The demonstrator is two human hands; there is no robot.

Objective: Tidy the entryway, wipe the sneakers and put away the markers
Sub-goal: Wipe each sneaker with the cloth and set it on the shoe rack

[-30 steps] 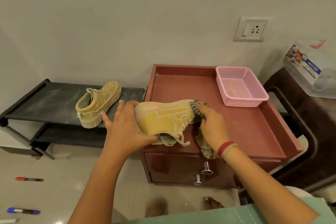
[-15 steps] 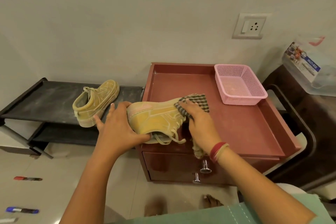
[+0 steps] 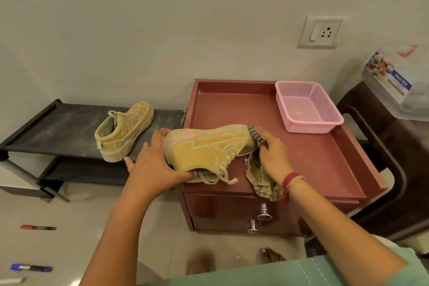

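On the red-brown cabinet (image 3: 301, 160), the left hand (image 3: 157, 165) clasps the heel of a tan sneaker (image 3: 209, 146) lying on its side, while the right hand (image 3: 274, 155) presses a checked cloth (image 3: 262, 181) to its toe. A pink basket (image 3: 308, 109) sits at the cabinet's back right. The other sneaker (image 3: 125, 130) stands on the black shoe rack (image 3: 58, 127). A red marker (image 3: 37, 227) and a blue marker (image 3: 30, 268) lie on the floor.

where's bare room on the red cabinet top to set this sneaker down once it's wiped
Bare: the cabinet top at the back between its left rim and the pink basket, and the right front below the basket. Crowded: the front left, with the sneaker, cloth and both hands.
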